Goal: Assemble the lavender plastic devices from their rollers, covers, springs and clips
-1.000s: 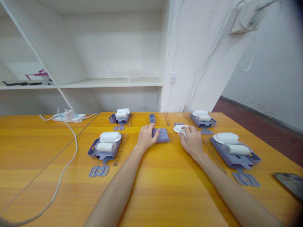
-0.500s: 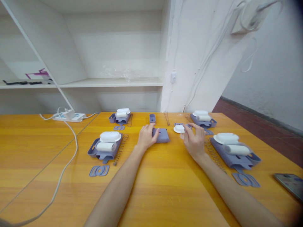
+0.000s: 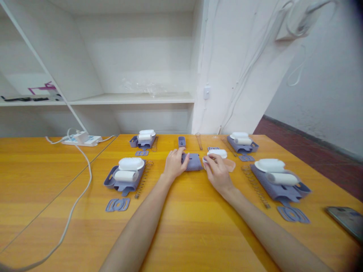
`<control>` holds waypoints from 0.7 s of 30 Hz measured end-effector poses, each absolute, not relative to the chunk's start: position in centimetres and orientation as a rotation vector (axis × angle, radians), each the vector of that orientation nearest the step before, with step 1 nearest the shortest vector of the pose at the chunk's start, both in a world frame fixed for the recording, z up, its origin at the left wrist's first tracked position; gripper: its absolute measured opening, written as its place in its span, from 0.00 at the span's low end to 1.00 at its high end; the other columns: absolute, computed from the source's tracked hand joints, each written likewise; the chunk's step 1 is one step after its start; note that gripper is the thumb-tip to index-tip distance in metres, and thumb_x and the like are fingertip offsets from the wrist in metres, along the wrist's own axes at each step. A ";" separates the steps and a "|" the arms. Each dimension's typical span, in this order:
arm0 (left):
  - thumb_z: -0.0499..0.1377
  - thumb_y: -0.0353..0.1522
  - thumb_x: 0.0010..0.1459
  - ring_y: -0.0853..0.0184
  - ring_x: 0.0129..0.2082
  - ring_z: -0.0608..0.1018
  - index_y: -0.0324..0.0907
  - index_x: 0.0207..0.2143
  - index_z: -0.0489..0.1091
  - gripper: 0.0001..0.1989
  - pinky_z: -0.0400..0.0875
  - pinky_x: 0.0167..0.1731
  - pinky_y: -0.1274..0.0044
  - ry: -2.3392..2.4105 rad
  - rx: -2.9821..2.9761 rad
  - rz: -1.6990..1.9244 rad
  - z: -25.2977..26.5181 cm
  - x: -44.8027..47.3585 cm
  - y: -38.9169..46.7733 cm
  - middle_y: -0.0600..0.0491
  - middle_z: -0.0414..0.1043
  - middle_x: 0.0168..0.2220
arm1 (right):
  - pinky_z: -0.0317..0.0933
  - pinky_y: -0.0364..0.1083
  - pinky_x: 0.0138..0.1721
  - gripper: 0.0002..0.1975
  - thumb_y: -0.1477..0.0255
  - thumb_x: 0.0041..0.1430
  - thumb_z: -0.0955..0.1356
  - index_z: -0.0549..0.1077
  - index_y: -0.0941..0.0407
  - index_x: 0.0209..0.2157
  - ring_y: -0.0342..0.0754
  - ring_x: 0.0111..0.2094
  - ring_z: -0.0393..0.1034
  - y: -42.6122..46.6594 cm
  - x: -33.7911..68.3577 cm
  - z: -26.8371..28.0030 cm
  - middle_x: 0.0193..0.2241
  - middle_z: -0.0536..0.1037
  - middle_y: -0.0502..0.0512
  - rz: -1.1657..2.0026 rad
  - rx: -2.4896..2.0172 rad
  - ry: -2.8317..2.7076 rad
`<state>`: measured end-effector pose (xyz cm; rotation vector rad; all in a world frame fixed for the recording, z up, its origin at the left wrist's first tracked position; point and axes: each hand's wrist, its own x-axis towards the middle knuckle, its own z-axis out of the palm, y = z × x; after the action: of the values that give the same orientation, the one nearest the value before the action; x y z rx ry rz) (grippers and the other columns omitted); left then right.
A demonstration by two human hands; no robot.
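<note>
My left hand [image 3: 174, 164] grips the left end of a purple-grey plastic housing [image 3: 193, 162], which lies flat on the table with its slotted face up. My right hand [image 3: 217, 172] is closed in a pinch at the housing's right end. Between its fingertips shows the end of a white cylinder [image 3: 204, 159]; the rest is hidden by the fingers. Just beyond that hand lies a white oval piece [image 3: 217, 153], with a flat purple-grey part [image 3: 213, 148] behind it. A small purple-grey cup [image 3: 182, 142] and a metal spring [image 3: 199, 141] are farther back.
Similar sets, each with a housing, white pieces, a spring and a flat part, lie at left [image 3: 126, 175], back left [image 3: 145, 139], right [image 3: 279, 179] and back right [image 3: 241, 141]. A phone [image 3: 346, 221] lies at the right edge, a power strip [image 3: 82, 139] at back left.
My right hand has moved left and nearer, from beside the white oval piece to the housing's right end, bringing the white cylinder with it. My left hand stays on the housing.
</note>
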<state>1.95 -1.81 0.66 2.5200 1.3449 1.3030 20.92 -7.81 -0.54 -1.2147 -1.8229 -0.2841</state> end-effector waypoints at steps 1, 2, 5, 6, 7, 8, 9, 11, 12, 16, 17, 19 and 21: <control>0.50 0.39 0.61 0.62 0.40 0.74 0.43 0.46 0.62 0.13 0.66 0.44 0.69 1.345 2.520 1.304 0.7 2.0 -1.8 0.48 0.72 0.38 | 0.64 0.53 0.46 0.14 0.71 0.62 0.59 0.68 0.54 0.48 0.52 0.45 0.65 -7.8 20.9 -0.5 0.43 0.67 0.61 -0.266 -1.224 -1.831; 0.50 0.38 0.61 0.62 0.40 0.74 0.43 0.46 0.62 0.13 0.66 0.44 0.69 1.345 2.521 1.304 0.7 2.0 -1.8 0.48 0.72 0.38 | 0.64 0.53 0.46 0.14 0.71 0.62 0.59 0.68 0.53 0.48 0.52 0.45 0.65 -7.8 20.9 -0.5 0.43 0.68 0.61 -0.255 -1.231 -1.840; 0.50 0.39 0.61 0.62 0.40 0.74 0.44 0.46 0.62 0.13 0.66 0.44 0.68 1.343 2.524 1.309 0.6 2.0 -1.9 0.48 0.72 0.38 | 0.64 0.52 0.46 0.15 0.72 0.61 0.59 0.67 0.53 0.49 0.52 0.46 0.65 -7.9 21.0 -0.6 0.43 0.68 0.60 -0.233 -1.287 -1.888; 0.49 0.39 0.61 0.62 0.40 0.74 0.44 0.46 0.62 0.13 0.66 0.44 0.68 1.344 2.523 1.311 0.6 2.0 -1.8 0.48 0.72 0.38 | 0.64 0.52 0.46 0.16 0.72 0.61 0.59 0.67 0.53 0.50 0.52 0.45 0.66 -7.9 21.0 -0.6 0.44 0.68 0.60 -0.222 -1.316 -1.905; 0.49 0.39 0.61 0.62 0.40 0.74 0.44 0.46 0.62 0.13 0.66 0.44 0.68 1.346 2.523 1.314 0.6 2.0 -1.8 0.49 0.72 0.38 | 0.64 0.52 0.46 0.17 0.72 0.61 0.59 0.66 0.53 0.51 0.52 0.45 0.66 -7.9 21.0 -0.7 0.44 0.68 0.60 -0.204 -1.345 -1.916; 0.49 0.39 0.61 0.62 0.40 0.74 0.44 0.46 0.62 0.13 0.66 0.43 0.68 1.348 2.524 1.314 0.6 2.0 -1.8 0.49 0.72 0.37 | 0.64 0.51 0.46 0.18 0.72 0.61 0.59 0.65 0.53 0.52 0.52 0.45 0.66 -7.9 21.1 -0.7 0.44 0.69 0.60 -0.181 -1.366 -1.916; 0.49 0.39 0.61 0.61 0.40 0.74 0.44 0.46 0.62 0.13 0.66 0.43 0.68 1.352 2.529 1.312 0.7 1.9 -1.8 0.48 0.72 0.37 | 0.64 0.51 0.46 0.18 0.72 0.61 0.59 0.65 0.53 0.53 0.52 0.45 0.66 -7.9 21.1 -0.8 0.44 0.69 0.60 -0.154 -1.377 -1.903; 0.49 0.38 0.61 0.61 0.39 0.74 0.44 0.46 0.62 0.13 0.66 0.42 0.69 1.360 2.558 1.297 0.8 1.9 -1.8 0.48 0.72 0.38 | 0.63 0.51 0.47 0.18 0.72 0.61 0.59 0.65 0.53 0.53 0.52 0.46 0.66 -7.7 21.2 -0.9 0.44 0.69 0.59 -0.100 -1.371 -1.848; 0.49 0.38 0.61 0.61 0.39 0.73 0.43 0.45 0.62 0.13 0.65 0.42 0.68 1.364 2.591 1.281 0.9 1.9 -1.9 0.47 0.72 0.38 | 0.62 0.52 0.48 0.18 0.72 0.60 0.60 0.65 0.53 0.52 0.52 0.46 0.66 -7.7 21.2 -1.0 0.44 0.69 0.59 -0.075 -1.361 -1.814; 0.49 0.40 0.60 0.58 0.40 0.72 0.42 0.42 0.65 0.14 0.62 0.41 0.66 1.350 2.773 1.165 1.4 2.5 -2.6 0.46 0.71 0.36 | 0.59 0.55 0.52 0.19 0.71 0.60 0.61 0.64 0.54 0.53 0.52 0.50 0.64 -7.2 21.5 -1.2 0.46 0.71 0.60 0.022 -1.332 -1.719; 0.49 0.41 0.60 0.57 0.40 0.72 0.41 0.41 0.65 0.15 0.62 0.41 0.65 1.362 2.793 1.148 1.4 2.7 -2.7 0.45 0.71 0.36 | 0.59 0.55 0.52 0.19 0.70 0.60 0.61 0.65 0.55 0.53 0.52 0.50 0.64 -7.0 21.6 -1.3 0.47 0.71 0.60 0.051 -1.328 -1.701; 0.48 0.43 0.60 0.56 0.39 0.71 0.40 0.41 0.65 0.17 0.61 0.41 0.64 1.443 2.797 1.131 1.4 3.2 -2.9 0.43 0.71 0.35 | 0.57 0.56 0.54 0.19 0.69 0.59 0.62 0.65 0.55 0.52 0.52 0.52 0.63 -6.7 21.7 -1.5 0.48 0.71 0.60 0.111 -1.323 -1.654; 0.47 0.45 0.60 0.56 0.38 0.72 0.40 0.41 0.65 0.19 0.61 0.40 0.65 1.557 2.787 1.107 1.2 3.6 -2.9 0.43 0.71 0.34 | 0.57 0.57 0.54 0.20 0.68 0.58 0.63 0.66 0.55 0.52 0.53 0.53 0.63 -6.3 21.8 -1.8 0.50 0.71 0.60 0.180 -1.325 -1.585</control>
<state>3.58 -2.90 1.17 2.7870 1.5567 1.1069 21.78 -6.31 -1.81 -1.3246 -1.5850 0.1804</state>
